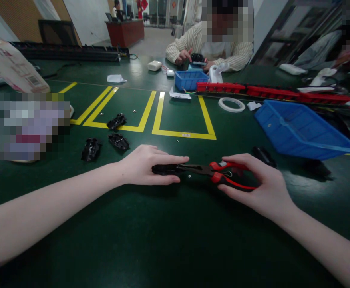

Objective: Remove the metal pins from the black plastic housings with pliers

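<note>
Near the middle of the green table, my left hand (145,166) grips a small black plastic part (163,170) between thumb and fingers. My right hand (261,184) is wrapped round the red-and-black handles of long-nose pliers (215,172). The pliers' dark jaws point left and reach the black part's right end; whether they clamp it I cannot tell. A tiny silvery piece (189,176) lies on the table just below the jaws. Several similar black parts (91,149) rest to the left, beyond my left forearm.
Yellow tape (183,135) marks boxes on the table (175,240). A large blue bin (303,128) stands at right, a smaller blue basket (189,81) farther back. A tape roll (231,105) lies near a long red strip (271,93). Across the table sits a person in a striped sleeve (177,46).
</note>
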`<move>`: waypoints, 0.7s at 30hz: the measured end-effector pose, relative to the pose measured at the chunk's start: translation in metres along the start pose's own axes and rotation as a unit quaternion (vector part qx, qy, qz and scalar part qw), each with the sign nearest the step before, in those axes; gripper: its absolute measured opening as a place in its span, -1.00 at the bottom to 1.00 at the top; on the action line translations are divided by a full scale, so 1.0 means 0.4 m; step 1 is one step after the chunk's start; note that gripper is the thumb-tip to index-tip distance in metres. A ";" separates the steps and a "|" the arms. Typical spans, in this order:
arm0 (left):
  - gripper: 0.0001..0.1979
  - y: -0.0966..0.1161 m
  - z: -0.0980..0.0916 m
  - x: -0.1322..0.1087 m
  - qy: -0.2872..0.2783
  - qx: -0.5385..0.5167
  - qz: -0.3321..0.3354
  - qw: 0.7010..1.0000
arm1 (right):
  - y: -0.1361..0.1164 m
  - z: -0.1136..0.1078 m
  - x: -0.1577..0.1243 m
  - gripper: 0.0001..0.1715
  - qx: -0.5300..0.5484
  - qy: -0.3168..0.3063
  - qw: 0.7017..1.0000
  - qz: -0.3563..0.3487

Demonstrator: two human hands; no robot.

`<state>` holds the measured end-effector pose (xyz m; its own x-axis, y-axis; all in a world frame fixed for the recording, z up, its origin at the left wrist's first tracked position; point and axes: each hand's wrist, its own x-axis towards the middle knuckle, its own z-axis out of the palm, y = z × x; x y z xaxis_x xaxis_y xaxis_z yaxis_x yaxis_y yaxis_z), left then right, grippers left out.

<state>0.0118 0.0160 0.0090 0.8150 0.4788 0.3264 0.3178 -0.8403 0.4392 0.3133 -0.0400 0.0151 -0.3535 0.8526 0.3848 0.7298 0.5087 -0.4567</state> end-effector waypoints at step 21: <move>-0.56 0.007 -0.015 0.013 -0.052 -0.076 -0.098 0.991 | -0.003 -0.001 -0.002 -0.53 -0.037 0.021 0.998 -0.051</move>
<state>0.0140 0.0176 0.0171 0.7927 0.5938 0.1380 0.4044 -0.6815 0.6099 0.3130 -0.0415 0.0157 -0.4045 0.7899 0.4609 0.7333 0.5813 -0.3527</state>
